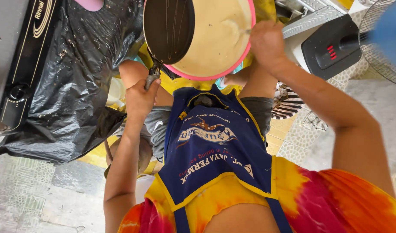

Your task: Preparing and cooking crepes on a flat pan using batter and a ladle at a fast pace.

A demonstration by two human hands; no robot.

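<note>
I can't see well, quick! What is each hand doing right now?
Left hand: closed around the dark pan handle.
Right hand: closed on a utensil in the batter; what kind cannot be told.

Apron [215, 146]: navy blue, yellow piping along edges, printed emblem and lettering on bib, blue straps; shirt [331, 198]: tie-dye, yellow, orange, red and magenta, short-sleeved; shorts [157, 125]: grey, small pale mark on one leg; both forearms bare.
</note>
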